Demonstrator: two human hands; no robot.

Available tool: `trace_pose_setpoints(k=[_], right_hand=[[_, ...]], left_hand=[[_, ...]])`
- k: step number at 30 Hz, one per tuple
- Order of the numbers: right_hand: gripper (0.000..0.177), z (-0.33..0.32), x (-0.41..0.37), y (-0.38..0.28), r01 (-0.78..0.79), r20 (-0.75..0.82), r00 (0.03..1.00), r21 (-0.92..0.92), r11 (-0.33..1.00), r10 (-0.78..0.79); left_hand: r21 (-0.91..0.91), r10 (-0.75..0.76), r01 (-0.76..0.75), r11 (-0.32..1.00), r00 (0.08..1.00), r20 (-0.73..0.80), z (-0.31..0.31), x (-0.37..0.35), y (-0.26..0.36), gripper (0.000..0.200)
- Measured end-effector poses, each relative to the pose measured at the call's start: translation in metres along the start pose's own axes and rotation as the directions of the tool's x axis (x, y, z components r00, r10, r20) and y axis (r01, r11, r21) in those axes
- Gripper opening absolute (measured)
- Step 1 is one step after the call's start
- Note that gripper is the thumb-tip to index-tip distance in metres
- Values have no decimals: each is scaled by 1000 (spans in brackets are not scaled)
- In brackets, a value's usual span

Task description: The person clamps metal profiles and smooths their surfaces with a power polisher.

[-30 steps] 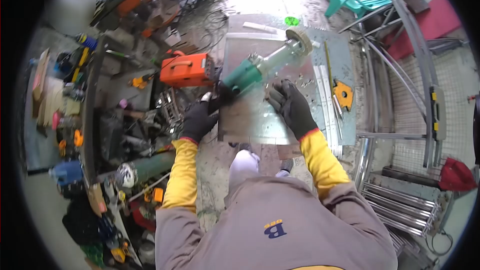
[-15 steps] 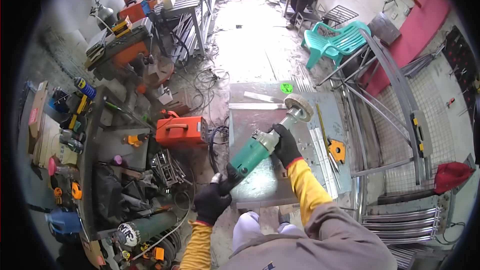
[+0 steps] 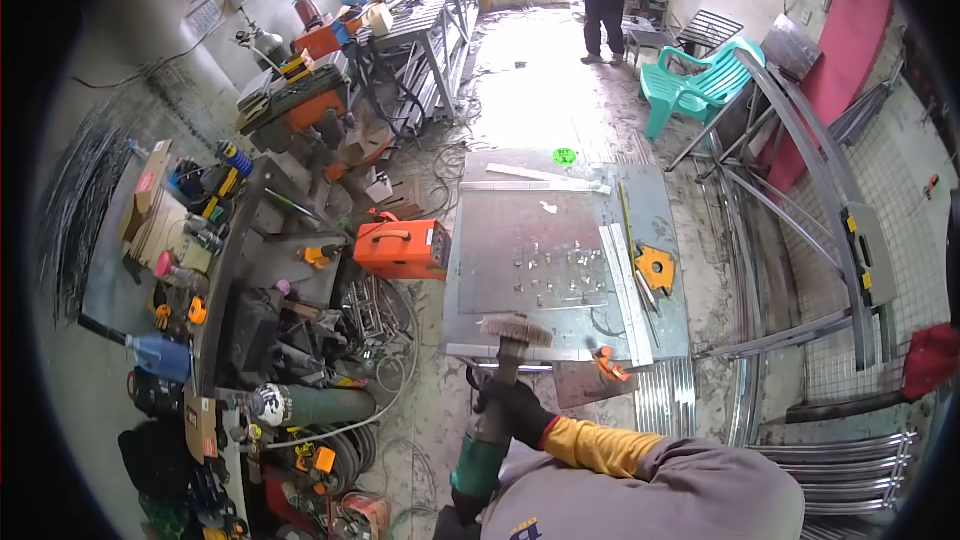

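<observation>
Right hand (image 3: 515, 412) gripped the green power tool (image 3: 476, 470) behind its wheel (image 3: 516, 329), left hand (image 3: 456, 524) sat at frame edge, its hold indeterminable, counter (image 3: 485, 240) lay ahead.

Scuffed wall (image 3: 100, 165) at l.; green chair (image 3: 712, 83) upper r.; floor (image 3: 535, 95) glaring at far end, prob. daylight

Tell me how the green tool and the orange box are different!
The green tool is long and narrow, but the orange box is chunky. The right hand grips the green tool, while no hand touches the orange box. The green tool has a round, flat head at one end; the orange box has a handle on top. Both are near the table.
</observation>
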State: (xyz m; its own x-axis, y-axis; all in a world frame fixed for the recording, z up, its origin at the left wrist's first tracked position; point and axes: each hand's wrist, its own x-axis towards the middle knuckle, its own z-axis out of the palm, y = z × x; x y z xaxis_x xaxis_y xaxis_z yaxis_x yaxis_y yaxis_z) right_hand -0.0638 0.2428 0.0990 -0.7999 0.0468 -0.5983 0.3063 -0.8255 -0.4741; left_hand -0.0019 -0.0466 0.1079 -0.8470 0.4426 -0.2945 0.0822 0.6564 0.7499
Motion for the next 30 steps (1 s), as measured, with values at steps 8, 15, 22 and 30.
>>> trace_pose_setpoints(k=[8,15,22,30], right_hand=[[18,-33,-58,40,-172,48,983,-61,983,176],[15,-11,-60,40,-63,123,990,-102,993,75],[12,-22,-56,58,2,102,995,-170,985,16],[15,-23,-56,25,-72,-11,997,-120,990,72]], left_hand=[[-23,-31,29,999,997,-72,64,-78,-3,36],[-2,-74,74,997,995,-60,79,-135,-10,35],[24,-334,333,942,942,28,96,-307,8,34],[24,-468,468,883,882,54,128,-374,42,34]])
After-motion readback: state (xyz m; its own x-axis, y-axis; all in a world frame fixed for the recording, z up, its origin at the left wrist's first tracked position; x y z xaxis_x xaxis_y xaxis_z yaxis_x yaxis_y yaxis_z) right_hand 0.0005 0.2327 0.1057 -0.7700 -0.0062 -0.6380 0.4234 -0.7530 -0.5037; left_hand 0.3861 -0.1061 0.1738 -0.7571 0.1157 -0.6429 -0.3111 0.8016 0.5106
